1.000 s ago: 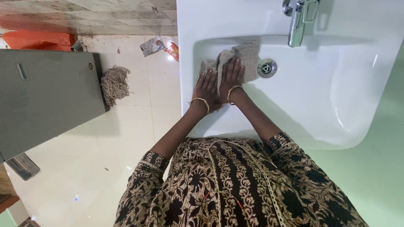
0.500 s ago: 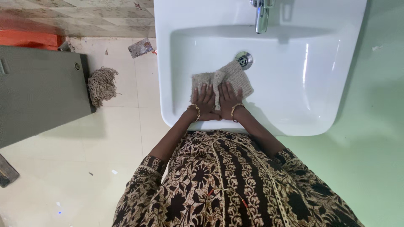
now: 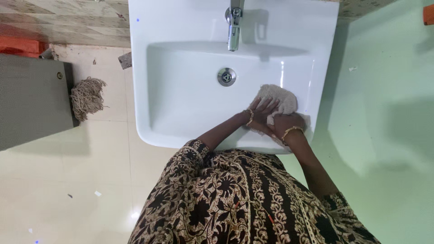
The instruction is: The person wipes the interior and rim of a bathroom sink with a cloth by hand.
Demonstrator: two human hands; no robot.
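Wiping has carried our beige cloth (image 3: 275, 97) from the washbasin's (image 3: 181, 122) near-left wall, past the drain (image 3: 226, 76), to the near-right corner, so that stretch looks covered. Our left hand (image 3: 262, 113) and right hand (image 3: 279, 123) overlap, fingers flat, pressing the cloth down, wrists bent inward

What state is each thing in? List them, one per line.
Cloth: bunched, pressed against the basin's right inner side.
Left hand: flat on the cloth.
Right hand: pressing the cloth.
Tap: no water running.
Drain: uncovered.
Sink: holds no pooled water.
Mop head: lying on the floor.
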